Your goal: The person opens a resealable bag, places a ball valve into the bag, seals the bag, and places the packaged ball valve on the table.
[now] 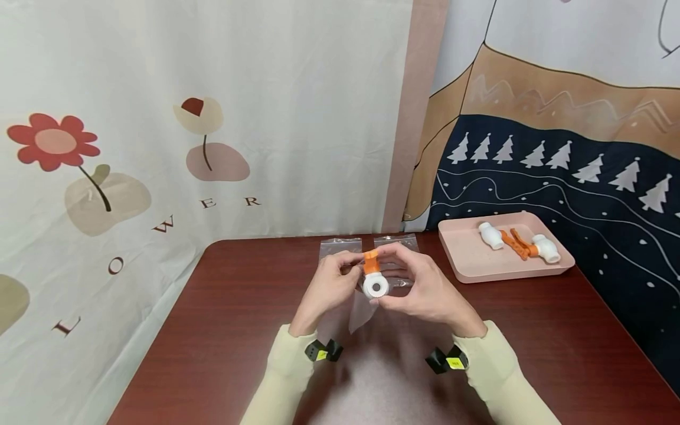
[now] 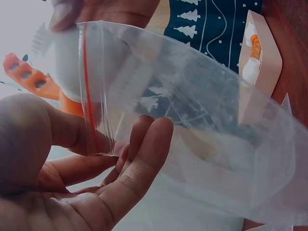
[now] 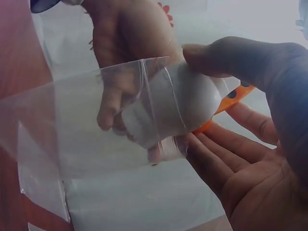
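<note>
A white plastic ball valve [image 1: 376,285] with an orange handle [image 1: 371,263] is held up over the middle of the table. My right hand [image 1: 432,289] grips its white body between thumb and fingers. A clear zip bag [image 2: 207,110] with a red line along its mouth surrounds one end of the valve, as the right wrist view shows; the handle stays outside. My left hand [image 1: 330,289] pinches the bag near its mouth, some fingers extended along the plastic. In the head view the hands partly hide the bag.
At the back right of the table [image 1: 234,336] stands a pink tray [image 1: 462,257]. In it lie two more white valves [image 1: 490,236] with orange handles [image 1: 514,245]. Clear zip bags [image 1: 340,243] lie flat behind my hands. A printed curtain [image 1: 319,118] hangs along the back.
</note>
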`<action>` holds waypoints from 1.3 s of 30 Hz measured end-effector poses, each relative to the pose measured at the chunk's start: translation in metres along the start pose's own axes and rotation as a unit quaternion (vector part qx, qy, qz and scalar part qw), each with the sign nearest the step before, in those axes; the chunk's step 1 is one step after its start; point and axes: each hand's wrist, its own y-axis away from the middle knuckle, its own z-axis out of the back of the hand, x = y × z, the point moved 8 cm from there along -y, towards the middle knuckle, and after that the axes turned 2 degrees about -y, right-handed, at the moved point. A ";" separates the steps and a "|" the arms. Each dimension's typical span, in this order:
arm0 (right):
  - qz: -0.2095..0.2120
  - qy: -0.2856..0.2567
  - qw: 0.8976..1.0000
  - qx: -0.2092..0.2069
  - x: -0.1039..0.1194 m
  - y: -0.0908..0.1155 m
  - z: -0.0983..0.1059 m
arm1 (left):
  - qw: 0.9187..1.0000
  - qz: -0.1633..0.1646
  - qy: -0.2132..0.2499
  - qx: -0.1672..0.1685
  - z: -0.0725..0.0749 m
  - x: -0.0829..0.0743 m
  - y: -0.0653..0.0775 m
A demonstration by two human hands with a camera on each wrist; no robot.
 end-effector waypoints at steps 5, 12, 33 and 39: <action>0.000 0.019 1.000 -0.010 -0.003 0.000 0.002 | 1.000 0.013 0.022 0.008 -0.003 0.000 0.001; 0.032 0.075 0.996 -0.033 -0.006 -0.002 0.004 | 1.000 -0.001 0.003 -0.018 -0.002 -0.002 0.001; -0.082 0.052 0.995 -0.024 -0.028 0.000 -0.005 | 0.998 0.000 0.016 -0.066 0.004 0.001 -0.001; -0.082 0.065 0.994 -0.029 -0.027 0.000 -0.008 | 0.996 -0.005 0.026 -0.085 0.006 0.002 -0.002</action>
